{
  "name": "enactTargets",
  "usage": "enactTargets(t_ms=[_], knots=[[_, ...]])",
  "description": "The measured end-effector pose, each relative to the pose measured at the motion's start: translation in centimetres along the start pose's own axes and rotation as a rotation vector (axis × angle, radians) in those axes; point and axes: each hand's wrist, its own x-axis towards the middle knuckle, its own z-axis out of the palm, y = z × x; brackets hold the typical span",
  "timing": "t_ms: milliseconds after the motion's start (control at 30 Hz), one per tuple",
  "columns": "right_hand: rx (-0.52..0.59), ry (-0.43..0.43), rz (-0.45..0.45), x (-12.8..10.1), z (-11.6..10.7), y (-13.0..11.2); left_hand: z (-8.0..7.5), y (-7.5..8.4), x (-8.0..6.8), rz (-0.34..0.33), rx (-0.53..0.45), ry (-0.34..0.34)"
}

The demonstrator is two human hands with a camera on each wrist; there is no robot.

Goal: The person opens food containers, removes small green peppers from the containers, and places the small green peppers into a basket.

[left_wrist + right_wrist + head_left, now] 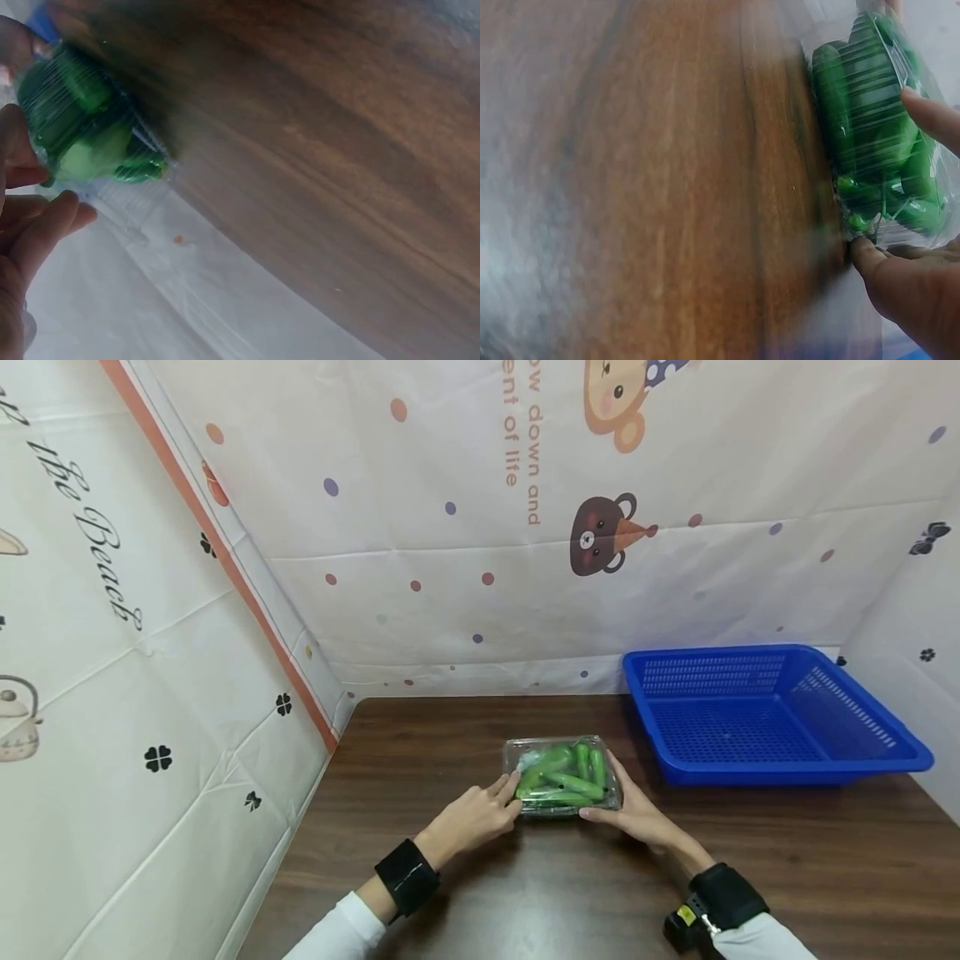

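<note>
Facing a dark wood tabletop (450, 893) walled by cartoon-print sheets (675, 568), we see a blue basket (772, 714) at two o'clock. Our left hand (472, 818) touches the cucumber tray (562, 774) with straight fingers; our right hand (637, 814) holds it, thumb curled on its edge.

A dark wood-grain surface (450, 860) is seen. A clear tray of green vegetables (562, 775) is set near its middle, and a blue perforated basket (765, 714) is placed at the far right corner.
</note>
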Motion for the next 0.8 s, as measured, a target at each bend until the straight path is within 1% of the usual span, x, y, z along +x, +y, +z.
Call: enactTargets(t_ms=[67,133,200,267,367,467,533,667,733,800], knots=[[0.008,0.006,-0.011,0.0,0.1,-0.1,0.0,0.0,0.0,0.015,0.048,0.002],[0.024,0.008,-0.023,0.0,0.3,-0.1,0.1,0.0,-0.1,0.031,0.071,0.011],[0.034,0.011,-0.024,0.0,0.4,-0.2,0.1,-0.1,-0.1,0.05,0.077,0.025],[0.041,0.018,-0.017,0.0,0.5,-0.2,0.2,-0.2,-0.1,0.059,0.07,0.058],[0.063,0.023,-0.001,0.1,0.6,-0.3,0.1,-0.7,0.1,0.041,0.031,0.132],[0.102,0.016,0.02,0.1,0.5,-0.3,-0.4,-1.3,0.4,0.016,-0.045,0.21],[0.13,0.014,0.035,0.0,0.5,-0.3,-0.6,-1.6,0.5,0.022,-0.108,0.227],[0.156,0.009,0.056,-0.1,0.6,-0.3,-0.9,-2.2,0.6,0.017,-0.23,0.231],[0.156,0.003,0.056,-0.2,0.7,-0.4,-1.0,-2.4,0.6,-0.002,-0.26,0.237],[0.16,-0.003,0.059,-0.2,0.7,-0.4,-1.0,-2.5,0.6,-0.021,-0.26,0.245]])
